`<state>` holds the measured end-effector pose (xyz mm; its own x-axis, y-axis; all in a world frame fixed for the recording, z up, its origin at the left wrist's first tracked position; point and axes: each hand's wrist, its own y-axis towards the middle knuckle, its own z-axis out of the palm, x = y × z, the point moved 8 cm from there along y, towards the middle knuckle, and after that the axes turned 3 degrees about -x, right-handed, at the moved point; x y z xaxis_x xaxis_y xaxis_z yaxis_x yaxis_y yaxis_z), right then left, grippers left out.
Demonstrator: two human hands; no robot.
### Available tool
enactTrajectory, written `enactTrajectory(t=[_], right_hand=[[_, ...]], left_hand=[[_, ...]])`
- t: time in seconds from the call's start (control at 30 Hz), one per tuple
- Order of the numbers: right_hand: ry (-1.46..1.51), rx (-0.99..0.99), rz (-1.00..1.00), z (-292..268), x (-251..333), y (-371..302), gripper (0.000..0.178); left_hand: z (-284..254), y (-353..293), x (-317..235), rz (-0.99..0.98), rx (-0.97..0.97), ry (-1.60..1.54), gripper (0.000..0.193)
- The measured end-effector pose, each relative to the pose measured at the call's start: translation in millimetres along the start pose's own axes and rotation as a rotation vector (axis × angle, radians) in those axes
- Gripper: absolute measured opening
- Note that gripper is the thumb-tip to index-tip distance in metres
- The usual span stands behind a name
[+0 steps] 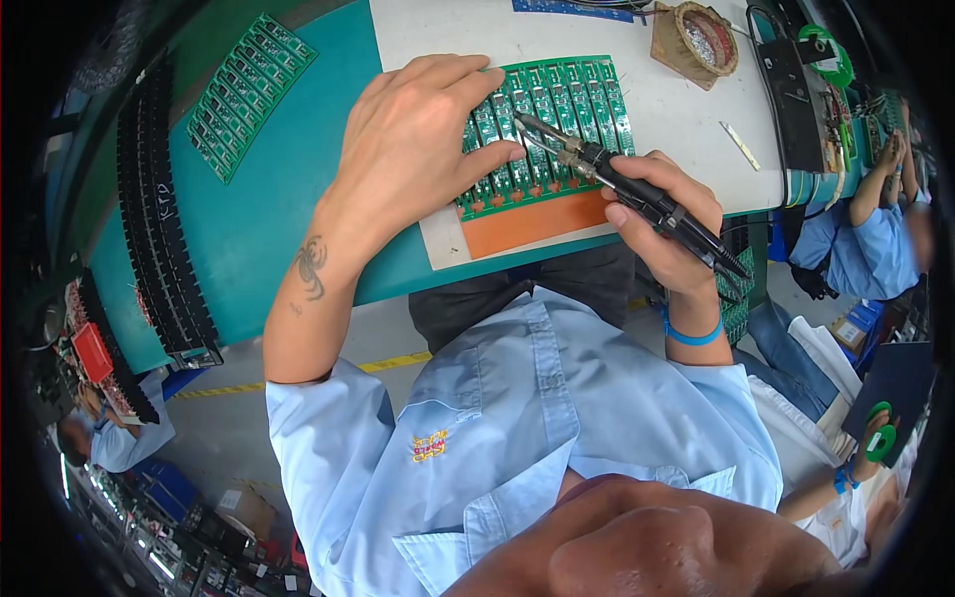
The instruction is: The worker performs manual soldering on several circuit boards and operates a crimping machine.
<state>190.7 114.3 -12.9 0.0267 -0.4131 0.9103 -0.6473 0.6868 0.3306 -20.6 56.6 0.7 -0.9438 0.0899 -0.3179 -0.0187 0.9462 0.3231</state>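
Head view: work on a green panel (562, 95) with a two-tipped tool (652, 204). The panel lies on a white sheet (423, 35) at the front of the bench (279, 229); an orange plate (542, 221) shows along its 6 o'clock edge. The left hand (418, 109), at 9 o'clock, lies palm down over the panel's edge, thumb and forefinger spread, with nothing seen pinched between them; what its underside meets is hidden. The right hand (698, 199), at 4 o'clock, grasps the tool much like a pen, its tips pointing toward 10 o'clock over the panel. Whether they touch a part there cannot be told.

Points of good practice, as judged from this pose: (a) the left hand should press just enough to stop the panel sliding, without bending it; (b) the left thumb, just beside the tips on their 6 o'clock side, is best drawn back toward 9 o'clock, since the tips may be hot; (c) both tips should meet the chosen part evenly, with light pressure, and lift straight off so that neighbouring parts are not dragged; (d) the right wrist should stay loose, with the cable trailing free. A pot (701, 45) stands at 2 o'clock, and a second panel (254, 95) lies between 9 and 10 o'clock, well apart.
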Motion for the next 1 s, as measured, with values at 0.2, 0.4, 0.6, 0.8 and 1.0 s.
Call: enactTrajectory(t=[0.2, 0.4, 0.6, 0.8, 1.0], right_hand=[[-0.027, 0.044, 0.058, 0.1, -2.3, -3.1, 0.043], [-0.019, 0.026, 0.056, -1.3, 0.8, -3.4, 0.043], [0.013, -0.015, 0.005, -5.5, 10.3, -4.7, 0.042], [0.026, -0.011, -0.016, -0.4, 10.4, -3.6, 0.041], [-0.010, 0.025, -0.048, 9.1, 10.5, 3.6, 0.039]], left_hand=[[1.0, 0.5, 1.1, -0.009, -0.002, -0.017, 0.054], [1.9, 0.0, 0.9, -0.011, 0.001, -0.006, 0.054], [1.2, -1.4, 0.6, -0.003, -0.007, 0.013, 0.055], [-8.9, 2.4, 3.9, -0.070, 0.050, -0.001, 0.056], [-7.4, -0.4, 5.1, -0.032, 0.063, 0.060, 0.057]])
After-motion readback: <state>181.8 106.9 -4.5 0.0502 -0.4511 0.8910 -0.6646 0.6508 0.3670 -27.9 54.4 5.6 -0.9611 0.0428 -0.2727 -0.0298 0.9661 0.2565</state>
